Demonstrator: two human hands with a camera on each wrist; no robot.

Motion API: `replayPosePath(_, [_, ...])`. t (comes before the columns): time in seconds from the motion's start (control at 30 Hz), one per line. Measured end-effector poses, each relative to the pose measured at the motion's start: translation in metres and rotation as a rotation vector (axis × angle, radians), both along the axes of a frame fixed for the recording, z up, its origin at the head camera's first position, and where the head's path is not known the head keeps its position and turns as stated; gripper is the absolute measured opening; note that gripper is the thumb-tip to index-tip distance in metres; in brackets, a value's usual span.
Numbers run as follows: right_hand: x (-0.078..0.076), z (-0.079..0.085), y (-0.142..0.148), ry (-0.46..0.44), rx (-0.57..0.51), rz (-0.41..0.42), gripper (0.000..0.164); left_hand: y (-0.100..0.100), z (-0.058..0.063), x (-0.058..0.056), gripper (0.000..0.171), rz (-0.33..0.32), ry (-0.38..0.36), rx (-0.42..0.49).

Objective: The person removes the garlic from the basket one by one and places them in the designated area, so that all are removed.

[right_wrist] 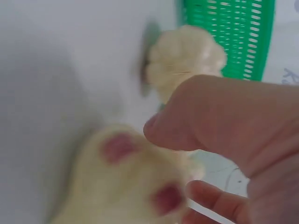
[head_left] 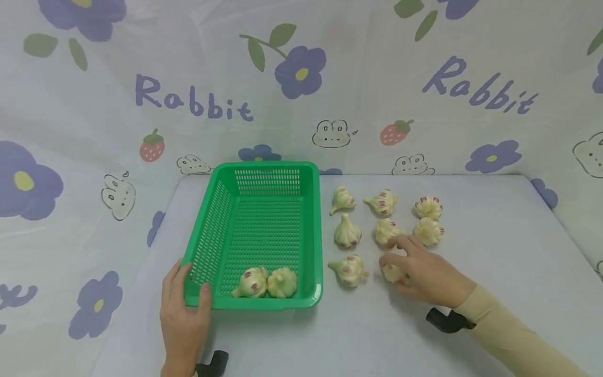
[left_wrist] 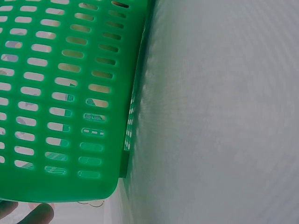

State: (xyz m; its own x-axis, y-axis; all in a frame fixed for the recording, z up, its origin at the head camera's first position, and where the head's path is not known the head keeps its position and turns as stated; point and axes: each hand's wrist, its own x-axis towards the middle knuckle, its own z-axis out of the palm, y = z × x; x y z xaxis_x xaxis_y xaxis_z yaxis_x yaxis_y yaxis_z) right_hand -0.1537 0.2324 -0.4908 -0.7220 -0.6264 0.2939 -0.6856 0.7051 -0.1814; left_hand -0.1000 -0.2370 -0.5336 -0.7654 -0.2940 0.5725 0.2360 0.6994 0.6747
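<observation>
My left hand holds the near left corner of a green plastic basket, thumb over the front rim and fingers along the left rim. In the left wrist view, fingertips show beside the basket's slotted outer wall. Two garlic bulbs lie inside against the front wall. My right hand has its thumb and curled fingers around a garlic bulb on the table, partly hidden by the hand. The right wrist view shows the thumb close over a blurred, purple-spotted garlic bulb; exact contact is unclear.
Several more garlic bulbs stand in loose rows right of the basket, the nearest being a garlic bulb left of my right hand. Two bulbs touch at the right, one a garlic bulb. A patterned cloth rises behind the white table.
</observation>
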Motion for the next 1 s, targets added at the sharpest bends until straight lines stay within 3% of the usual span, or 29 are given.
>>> replayPosePath(0.37, [-0.009, 0.049, -0.018, 0.108, -0.028, 0.1, 0.045, -0.001, -0.002, -0.001, 0.054, 0.002, -0.002, -0.008])
replayPosePath(0.6, [-0.013, 0.075, -0.028, 0.143, -0.039, 0.111, 0.048, -0.001, -0.002, -0.001, 0.054, -0.003, 0.006, -0.005])
replayPosePath(0.8, [-0.015, 0.082, -0.045, 0.118, 0.002, 0.123, 0.045, -0.001, -0.003, -0.002, 0.054, 0.0, 0.01, -0.009])
replayPosePath(1.0, [-0.021, 0.082, -0.071, 0.108, 0.015, 0.197, 0.041, -0.002, -0.004, -0.002, 0.053, 0.003, -0.006, -0.007])
